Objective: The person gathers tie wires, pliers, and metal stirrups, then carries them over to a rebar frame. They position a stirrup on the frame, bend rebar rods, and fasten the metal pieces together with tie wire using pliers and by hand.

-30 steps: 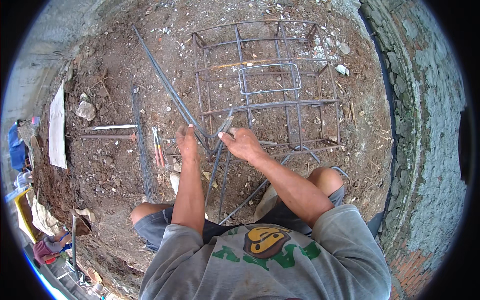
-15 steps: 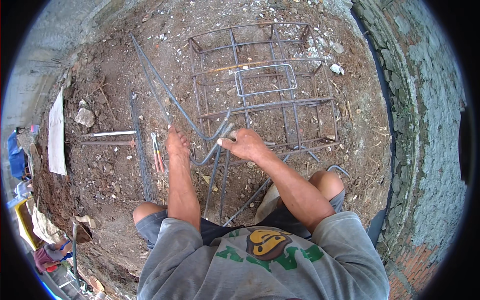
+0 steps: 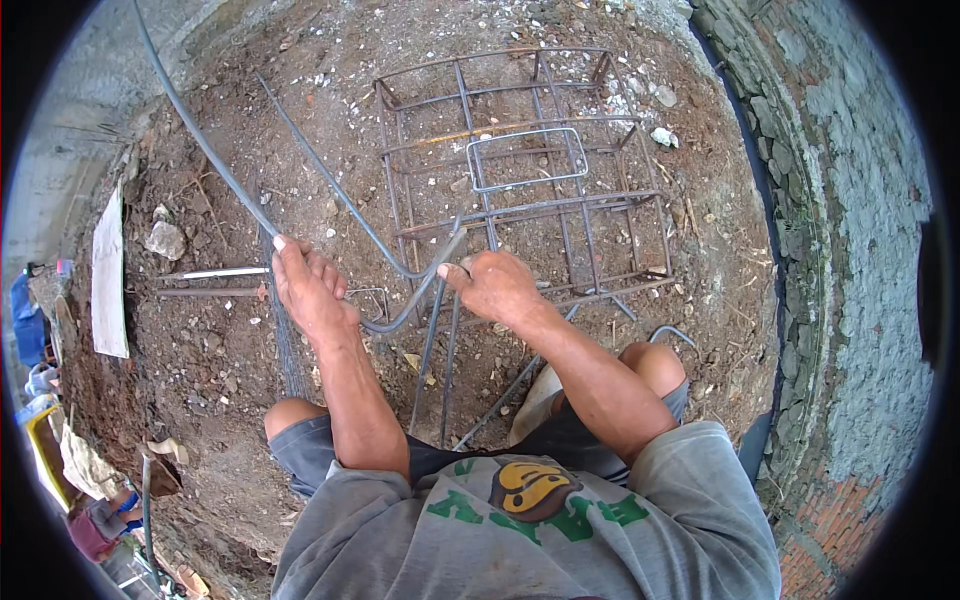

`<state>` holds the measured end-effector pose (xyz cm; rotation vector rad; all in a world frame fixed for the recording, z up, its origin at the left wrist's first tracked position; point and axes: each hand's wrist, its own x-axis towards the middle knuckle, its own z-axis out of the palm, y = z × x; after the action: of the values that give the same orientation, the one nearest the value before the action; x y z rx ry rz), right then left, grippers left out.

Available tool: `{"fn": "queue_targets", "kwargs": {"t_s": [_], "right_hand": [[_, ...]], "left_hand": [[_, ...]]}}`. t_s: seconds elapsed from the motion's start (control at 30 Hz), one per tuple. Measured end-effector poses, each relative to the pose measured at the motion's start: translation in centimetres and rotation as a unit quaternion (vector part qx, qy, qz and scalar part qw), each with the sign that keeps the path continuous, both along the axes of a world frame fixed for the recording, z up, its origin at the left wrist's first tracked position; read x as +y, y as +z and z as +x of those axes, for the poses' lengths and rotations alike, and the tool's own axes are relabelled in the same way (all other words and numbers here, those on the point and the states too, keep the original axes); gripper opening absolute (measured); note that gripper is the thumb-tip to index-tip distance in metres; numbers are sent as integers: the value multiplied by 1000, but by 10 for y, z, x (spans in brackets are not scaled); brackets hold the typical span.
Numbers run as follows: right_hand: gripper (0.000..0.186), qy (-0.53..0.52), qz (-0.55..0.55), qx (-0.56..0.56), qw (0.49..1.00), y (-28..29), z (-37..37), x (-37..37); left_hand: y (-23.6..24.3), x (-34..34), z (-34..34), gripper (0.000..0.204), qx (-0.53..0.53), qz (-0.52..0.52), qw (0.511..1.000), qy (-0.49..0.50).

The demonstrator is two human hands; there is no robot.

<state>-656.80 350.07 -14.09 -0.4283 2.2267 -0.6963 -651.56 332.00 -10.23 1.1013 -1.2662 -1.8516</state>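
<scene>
My left hand (image 3: 315, 290) is closed around a long grey steel rod (image 3: 200, 135), which rises to the upper left and bends below the hand toward my right hand. Near that rod's bent end my right hand (image 3: 497, 287) is closed, thumb pressed on the metal; its inner fingers are hidden. A second bent rod (image 3: 335, 180) lies farther back, with its bend beside the right hand. Just beyond is a rusty rebar cage (image 3: 485, 212), on which a lighter rectangular wire ring (image 3: 527, 187) rests.
A bundle of thin wire (image 3: 290, 350) lies on the soil left of my knees, close to short bars (image 3: 215, 292) and a pale board (image 3: 108, 270). A rough wall (image 3: 860, 250) runs along the right. Someone in maroon (image 3: 92, 532) is at the lower left.
My left hand has moved up and left with the rod, whose far end has swung toward the upper left, away from the second rod. My right hand has barely moved.
</scene>
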Motion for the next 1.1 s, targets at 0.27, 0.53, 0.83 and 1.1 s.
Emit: {"fn": "queue_targets", "kwargs": {"t_s": [0.27,0.53,0.83,1.1], "right_hand": [[51,-148,-179,219,948,91,-77,36],[43,-123,-680,140,709,181,-100,51],[47,-316,-643,282,638,187,-101,190],[41,-349,-728,237,540,153,-122,218]], "left_hand": [[51,69,-49,35,141,-15,979,-147],[9,176,-50,40,198,-102,907,-357],[-63,113,-117,21,45,-298,895,-329],[-179,33,-132,29,-142,-101,910,-375]]}}
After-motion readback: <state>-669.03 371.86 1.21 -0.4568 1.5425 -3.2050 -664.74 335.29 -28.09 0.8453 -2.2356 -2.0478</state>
